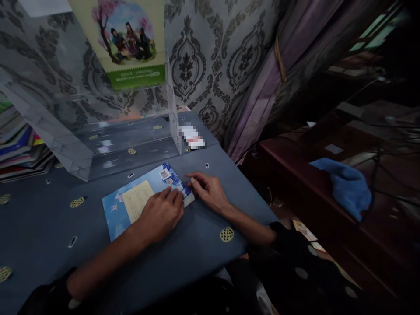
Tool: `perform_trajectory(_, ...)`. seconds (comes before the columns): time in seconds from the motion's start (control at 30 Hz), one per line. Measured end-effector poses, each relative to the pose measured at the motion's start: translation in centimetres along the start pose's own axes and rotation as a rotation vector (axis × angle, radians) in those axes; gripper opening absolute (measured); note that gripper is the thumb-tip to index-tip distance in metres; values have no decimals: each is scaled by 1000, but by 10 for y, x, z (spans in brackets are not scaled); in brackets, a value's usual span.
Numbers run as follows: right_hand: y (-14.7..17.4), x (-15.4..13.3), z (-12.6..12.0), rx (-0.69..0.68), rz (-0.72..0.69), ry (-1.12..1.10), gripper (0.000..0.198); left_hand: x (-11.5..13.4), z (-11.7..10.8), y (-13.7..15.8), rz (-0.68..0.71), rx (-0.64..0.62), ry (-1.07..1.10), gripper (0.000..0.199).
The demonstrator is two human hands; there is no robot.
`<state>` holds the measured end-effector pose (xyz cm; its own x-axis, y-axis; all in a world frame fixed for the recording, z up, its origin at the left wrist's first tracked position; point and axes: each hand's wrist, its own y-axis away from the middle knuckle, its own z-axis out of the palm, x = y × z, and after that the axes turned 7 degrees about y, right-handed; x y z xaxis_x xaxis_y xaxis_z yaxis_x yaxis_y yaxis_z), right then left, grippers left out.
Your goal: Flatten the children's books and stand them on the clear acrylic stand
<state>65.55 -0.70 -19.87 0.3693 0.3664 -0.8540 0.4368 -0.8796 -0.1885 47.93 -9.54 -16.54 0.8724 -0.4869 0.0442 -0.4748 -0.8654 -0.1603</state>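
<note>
While the left hand lies unclenched on the book near the frame's centre, apparently steadying it, the right hand, loosely curled, sits by its right end, where lifting would call for fingers underneath.

Purple curtain, patterned wallpaper, 1 blue cloth on reddish furniture

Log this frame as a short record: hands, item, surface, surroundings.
left hand: on the cover, fingers spread
right hand: by the barcode end, contact unclear
item: blue book, closed, barcode side up
surface: blue-grey patterned tablecloth
behind: clear stand
far left of view: stacked books
right of view: blue cloth on dark red furniture
</note>
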Motion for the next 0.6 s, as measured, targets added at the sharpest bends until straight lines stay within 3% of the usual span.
perform_trajectory(0.2,2,-2,-2,-8,-11,33,32,1,-5,-1,-10,-1,24,27)
perform_trajectory(0.3,3,-4,-3,-17,-47,89,32,-16,-8,4,-41,-32,69,26)
perform_trajectory(0.5,6,-7,-1,-73,-257,235,26,-74,-16,44,-411,-58,-30,36)
perform_trajectory(0.6,7,-7,-2,-74,-303,304,26,-83,-22,61,-541,-92,0,38)
